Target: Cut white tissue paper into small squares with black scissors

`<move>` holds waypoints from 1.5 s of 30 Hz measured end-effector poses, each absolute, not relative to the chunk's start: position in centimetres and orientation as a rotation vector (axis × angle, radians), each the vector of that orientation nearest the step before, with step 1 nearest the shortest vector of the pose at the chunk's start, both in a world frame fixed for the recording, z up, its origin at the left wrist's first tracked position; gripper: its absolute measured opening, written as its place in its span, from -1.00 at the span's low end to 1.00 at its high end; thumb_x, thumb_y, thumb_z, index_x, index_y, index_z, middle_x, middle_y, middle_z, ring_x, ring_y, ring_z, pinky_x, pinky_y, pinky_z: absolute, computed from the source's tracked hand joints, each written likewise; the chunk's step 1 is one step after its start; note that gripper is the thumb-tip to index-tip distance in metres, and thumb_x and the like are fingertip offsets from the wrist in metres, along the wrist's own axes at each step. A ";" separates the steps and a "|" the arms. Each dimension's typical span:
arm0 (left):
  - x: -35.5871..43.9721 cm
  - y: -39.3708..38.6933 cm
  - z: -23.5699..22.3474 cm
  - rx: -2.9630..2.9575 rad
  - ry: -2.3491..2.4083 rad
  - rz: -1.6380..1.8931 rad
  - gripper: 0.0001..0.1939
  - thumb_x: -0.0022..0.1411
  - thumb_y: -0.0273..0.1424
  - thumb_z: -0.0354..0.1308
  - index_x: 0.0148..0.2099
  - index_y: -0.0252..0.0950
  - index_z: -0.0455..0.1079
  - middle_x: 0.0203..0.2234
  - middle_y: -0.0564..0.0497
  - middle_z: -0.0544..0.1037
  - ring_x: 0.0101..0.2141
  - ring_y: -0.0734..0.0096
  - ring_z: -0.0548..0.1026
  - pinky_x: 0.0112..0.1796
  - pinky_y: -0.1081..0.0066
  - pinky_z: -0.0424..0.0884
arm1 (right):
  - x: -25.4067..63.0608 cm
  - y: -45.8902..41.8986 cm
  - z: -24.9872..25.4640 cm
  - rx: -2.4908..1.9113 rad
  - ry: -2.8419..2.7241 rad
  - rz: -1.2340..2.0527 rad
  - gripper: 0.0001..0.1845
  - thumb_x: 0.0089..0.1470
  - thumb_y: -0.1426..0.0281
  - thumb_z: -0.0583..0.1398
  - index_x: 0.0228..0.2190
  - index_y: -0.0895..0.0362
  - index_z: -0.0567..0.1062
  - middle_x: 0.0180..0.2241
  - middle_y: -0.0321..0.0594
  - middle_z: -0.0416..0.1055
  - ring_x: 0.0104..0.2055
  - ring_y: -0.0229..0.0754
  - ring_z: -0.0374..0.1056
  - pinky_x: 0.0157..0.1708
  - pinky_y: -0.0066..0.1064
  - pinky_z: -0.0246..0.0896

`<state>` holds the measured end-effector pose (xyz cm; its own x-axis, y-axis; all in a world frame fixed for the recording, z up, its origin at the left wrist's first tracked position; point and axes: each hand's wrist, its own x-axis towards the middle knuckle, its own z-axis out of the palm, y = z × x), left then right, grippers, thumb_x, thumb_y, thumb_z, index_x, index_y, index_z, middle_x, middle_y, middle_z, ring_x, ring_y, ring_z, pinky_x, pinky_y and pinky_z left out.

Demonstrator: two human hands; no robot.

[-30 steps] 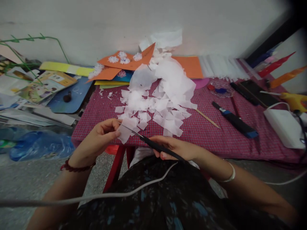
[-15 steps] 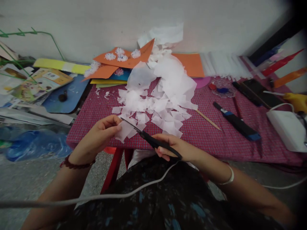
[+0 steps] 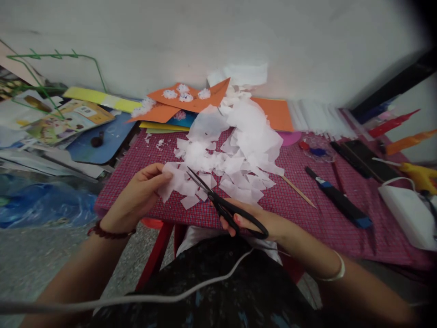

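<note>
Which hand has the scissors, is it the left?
No, the scissors are in the right hand, while the left hand pinches a piece of white paper.

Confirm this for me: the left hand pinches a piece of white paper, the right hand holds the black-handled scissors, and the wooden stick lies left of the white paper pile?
One slip: the head view shows the wooden stick right of the white paper pile, not left. The left hand does pinch a piece of white paper, and the right hand holds the black-handled scissors.
</note>
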<state>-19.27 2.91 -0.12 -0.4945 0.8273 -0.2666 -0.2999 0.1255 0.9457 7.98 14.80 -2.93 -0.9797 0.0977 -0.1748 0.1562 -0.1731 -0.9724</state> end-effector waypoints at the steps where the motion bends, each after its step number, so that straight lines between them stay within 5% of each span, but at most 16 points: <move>1: -19.3 3.1 -0.2 0.552 1.473 1.542 -0.78 -0.11 -0.42 0.47 -0.45 -0.26 0.47 -0.55 0.08 0.52 -0.56 0.50 0.43 -0.53 0.53 0.37 | 7.9 14.9 -2.8 0.312 1.993 -2.337 -0.24 0.13 -0.26 0.17 -0.09 0.19 0.40 -0.30 -0.25 0.35 -0.34 -0.30 0.27 -0.39 -0.44 0.16; 7: -18.9 3.9 -1.3 0.520 1.438 1.451 -0.75 -0.11 -0.38 0.49 -0.44 -0.30 0.46 -0.54 0.06 0.53 -0.56 0.52 0.45 -0.51 0.54 0.40 | 7.3 14.9 -2.7 0.372 1.916 -2.301 -0.19 0.10 -0.26 0.20 0.02 0.18 0.34 -0.27 -0.28 0.32 -0.35 -0.33 0.27 -0.39 -0.45 0.16; 15: -18.9 3.6 -1.2 0.465 1.418 1.461 -0.80 -0.12 -0.40 0.48 -0.45 -0.30 0.50 -0.55 0.07 0.53 -0.56 0.53 0.43 -0.52 0.54 0.38 | 7.5 15.0 -2.5 0.363 1.945 -2.266 -0.24 0.11 -0.25 0.20 -0.09 0.19 0.38 -0.29 -0.27 0.31 -0.35 -0.31 0.27 -0.39 -0.42 0.14; 26: -18.4 3.9 -2.0 0.428 1.456 1.303 -0.77 -0.11 -0.35 0.46 -0.50 -0.32 0.48 -0.64 0.05 0.48 -0.67 0.56 0.35 -0.65 0.56 0.26 | 6.5 14.7 -2.6 0.395 2.003 -2.252 -0.19 0.16 -0.13 0.25 0.17 0.21 0.29 -0.30 -0.29 0.24 -0.34 -0.26 0.18 -0.38 -0.39 0.17; 34: -18.0 4.7 -2.1 0.358 1.454 1.274 -0.84 -0.13 -0.44 0.41 -0.52 -0.34 0.47 -0.63 0.04 0.50 -0.66 0.52 0.39 -0.64 0.55 0.31 | 5.8 14.1 -2.6 0.582 2.130 -2.261 -0.32 0.11 0.01 0.34 0.09 0.19 0.40 -0.28 -0.27 0.29 -0.33 -0.26 0.16 -0.34 -0.37 0.19; 40: -18.8 4.0 -2.8 0.372 1.319 1.278 -0.80 -0.13 -0.41 0.44 -0.45 -0.35 0.50 -0.58 0.05 0.52 -0.62 0.53 0.42 -0.60 0.56 0.38 | 6.4 14.4 -3.2 0.791 1.961 -2.234 -0.28 0.10 -0.01 0.33 0.13 0.17 0.40 -0.44 -0.39 0.24 -0.57 -0.39 0.12 -0.60 -0.47 0.03; 45: -19.4 2.6 -2.8 0.365 1.336 1.265 -0.69 -0.24 -0.40 0.51 -0.44 -0.34 0.46 -0.62 0.08 0.48 -0.66 0.54 0.40 -0.63 0.55 0.38 | 6.7 14.7 -3.4 0.737 1.932 -2.298 -0.27 0.11 -0.07 0.32 0.10 0.18 0.37 -0.39 -0.36 0.26 -0.55 -0.39 0.15 -0.58 -0.48 0.03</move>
<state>-19.44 2.57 -2.78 -0.2512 0.8233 -0.5090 -0.4631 0.3596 0.8101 6.66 14.65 -3.43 -0.8851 0.2604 -0.3857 0.3353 -0.2180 -0.9165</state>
